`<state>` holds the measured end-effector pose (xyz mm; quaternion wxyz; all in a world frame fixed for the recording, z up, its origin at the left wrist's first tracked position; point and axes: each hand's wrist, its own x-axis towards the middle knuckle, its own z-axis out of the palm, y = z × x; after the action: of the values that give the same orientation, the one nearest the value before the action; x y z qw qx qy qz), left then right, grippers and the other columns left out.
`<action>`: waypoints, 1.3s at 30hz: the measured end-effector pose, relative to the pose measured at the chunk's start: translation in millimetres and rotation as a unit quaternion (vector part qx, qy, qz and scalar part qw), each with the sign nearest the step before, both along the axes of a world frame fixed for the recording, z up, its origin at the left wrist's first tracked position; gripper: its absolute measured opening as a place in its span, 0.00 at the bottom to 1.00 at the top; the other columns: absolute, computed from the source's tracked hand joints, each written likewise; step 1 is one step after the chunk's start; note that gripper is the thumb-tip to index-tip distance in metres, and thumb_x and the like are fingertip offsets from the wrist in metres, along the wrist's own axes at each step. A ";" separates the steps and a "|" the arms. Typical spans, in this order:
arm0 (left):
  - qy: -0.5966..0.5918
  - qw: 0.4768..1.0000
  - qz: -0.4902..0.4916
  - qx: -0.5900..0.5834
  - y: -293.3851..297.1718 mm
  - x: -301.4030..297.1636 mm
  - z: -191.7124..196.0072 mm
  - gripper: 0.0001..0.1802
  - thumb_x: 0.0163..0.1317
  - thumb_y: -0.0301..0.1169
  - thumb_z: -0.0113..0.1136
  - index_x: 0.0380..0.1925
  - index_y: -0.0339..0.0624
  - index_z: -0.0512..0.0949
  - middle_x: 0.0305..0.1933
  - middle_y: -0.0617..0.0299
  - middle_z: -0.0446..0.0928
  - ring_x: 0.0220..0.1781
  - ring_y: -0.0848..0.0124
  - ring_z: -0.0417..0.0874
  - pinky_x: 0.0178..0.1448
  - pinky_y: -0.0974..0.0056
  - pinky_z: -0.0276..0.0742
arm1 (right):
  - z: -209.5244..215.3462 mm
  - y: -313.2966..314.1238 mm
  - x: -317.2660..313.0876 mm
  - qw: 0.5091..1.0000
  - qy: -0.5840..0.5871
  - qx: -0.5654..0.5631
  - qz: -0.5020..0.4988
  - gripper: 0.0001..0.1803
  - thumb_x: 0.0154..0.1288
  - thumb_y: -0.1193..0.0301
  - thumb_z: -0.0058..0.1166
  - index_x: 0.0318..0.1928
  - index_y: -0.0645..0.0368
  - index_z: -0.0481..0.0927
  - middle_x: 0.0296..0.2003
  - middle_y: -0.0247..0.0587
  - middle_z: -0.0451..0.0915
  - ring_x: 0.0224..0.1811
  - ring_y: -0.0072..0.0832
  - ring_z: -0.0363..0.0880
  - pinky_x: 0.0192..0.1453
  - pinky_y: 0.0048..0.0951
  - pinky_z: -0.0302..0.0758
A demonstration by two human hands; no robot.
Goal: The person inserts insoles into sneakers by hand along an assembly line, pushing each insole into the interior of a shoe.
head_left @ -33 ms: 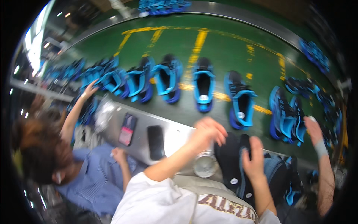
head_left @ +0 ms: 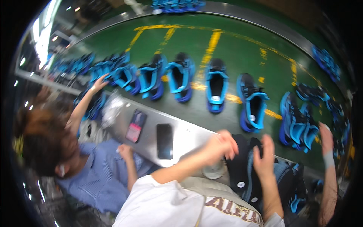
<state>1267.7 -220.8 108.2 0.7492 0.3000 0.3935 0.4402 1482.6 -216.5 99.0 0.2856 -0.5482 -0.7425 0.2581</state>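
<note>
My left hand hangs over the near edge of the bench with its fingers curled. Motion smears it, and whether anything is in it I cannot tell. Below and right of it stand several black insoles, some bearing round white stickers. My right hand is up in front of these insoles, thumb and fingers apart, with nothing visible between them. Beyond both hands, black and blue shoes, one straight ahead and another to its right, lie on the green surface with toes pointing away.
At left a co-worker in a blue shirt reaches toward the shoe row. Another person's hand is by the shoes at right. Two phones, one dark and one pink-and-dark, lie on the metal ledge. A round container sits under my left forearm.
My left hand has lowered slightly toward the insoles. My right hand stays about where it was, its fingers still apart. The whole scene has shifted a little rightward in view.
</note>
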 end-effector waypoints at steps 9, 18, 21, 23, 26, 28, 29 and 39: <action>0.399 0.815 -0.162 0.387 -83.1 12.3 -35.6 0.20 0.46 0.22 0.51 0.43 0.35 0.65 0.43 0.50 0.66 0.37 0.55 0.73 0.42 0.56 0.70 | -49.6 117.4 -34.4 0.925 -0.302 -0.092 0.211 0.59 0.36 0.62 0.65 0.64 0.67 0.41 0.62 0.58 0.50 0.66 0.48 0.46 0.68 0.38 0.46; 0.456 0.765 -0.077 0.449 -86.3 -1.0 -32.7 0.17 0.43 0.28 0.56 0.36 0.37 0.70 0.46 0.53 0.67 0.36 0.62 0.72 0.39 0.62 0.68 | -53.1 151.6 -60.3 0.845 -0.438 -0.250 0.179 0.66 0.28 0.58 0.68 0.64 0.68 0.39 0.66 0.56 0.40 0.69 0.44 0.38 0.70 0.36 0.41; 0.395 0.767 -0.023 0.505 -77.7 2.0 -26.5 0.17 0.44 0.29 0.57 0.37 0.37 0.70 0.45 0.53 0.68 0.35 0.63 0.72 0.38 0.63 0.67 | -54.9 152.4 -62.5 0.836 -0.451 -0.268 0.160 0.63 0.29 0.58 0.67 0.64 0.67 0.43 0.64 0.54 0.49 0.68 0.43 0.45 0.69 0.34 0.42; 0.402 0.764 0.027 0.505 -63.9 0.4 -21.9 0.19 0.46 0.28 0.56 0.41 0.36 0.70 0.45 0.53 0.68 0.36 0.62 0.72 0.39 0.62 0.67 | -55.5 153.8 -59.8 0.844 -0.428 -0.281 0.162 0.58 0.31 0.59 0.66 0.63 0.67 0.49 0.61 0.57 0.56 0.65 0.47 0.50 0.68 0.33 0.45; 0.346 0.821 0.156 0.427 -31.0 10.8 -26.2 0.25 0.47 0.24 0.54 0.49 0.35 0.64 0.40 0.50 0.71 0.37 0.57 0.74 0.41 0.59 0.70 | -58.8 138.6 -54.3 0.878 -0.404 -0.197 0.166 0.50 0.35 0.62 0.64 0.59 0.69 0.55 0.47 0.62 0.71 0.52 0.52 0.67 0.57 0.39 0.63; 0.295 0.845 0.208 0.395 0.5 26.6 -36.5 0.26 0.48 0.22 0.52 0.50 0.34 0.61 0.39 0.49 0.71 0.36 0.56 0.74 0.40 0.59 0.70 | -69.1 131.7 -38.3 0.900 -0.387 -0.141 0.143 0.45 0.38 0.63 0.62 0.57 0.70 0.58 0.32 0.60 0.76 0.37 0.54 0.75 0.42 0.41 0.73; 0.286 0.839 0.228 0.403 19.5 34.3 -44.3 0.26 0.48 0.21 0.51 0.51 0.33 0.60 0.40 0.49 0.70 0.36 0.56 0.75 0.40 0.59 0.71 | -73.5 129.2 -31.4 0.916 -0.362 -0.127 0.119 0.41 0.42 0.65 0.60 0.58 0.68 0.59 0.31 0.57 0.77 0.36 0.49 0.76 0.41 0.37 0.74; 0.584 0.608 -0.170 0.510 125.7 43.3 -45.1 0.32 0.42 0.56 0.61 0.37 0.38 0.76 0.43 0.54 0.73 0.51 0.56 0.71 0.54 0.58 0.65 | 0.5 -19.1 17.8 0.997 -0.052 -0.053 0.019 0.16 0.57 0.78 0.49 0.47 0.69 0.69 0.47 0.48 0.71 0.50 0.35 0.71 0.54 0.30 0.66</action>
<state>1311.0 -95.1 63.1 0.1476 0.8886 0.4017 0.1652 1500.4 -235.7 99.5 0.2122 -0.5611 -0.7518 0.2737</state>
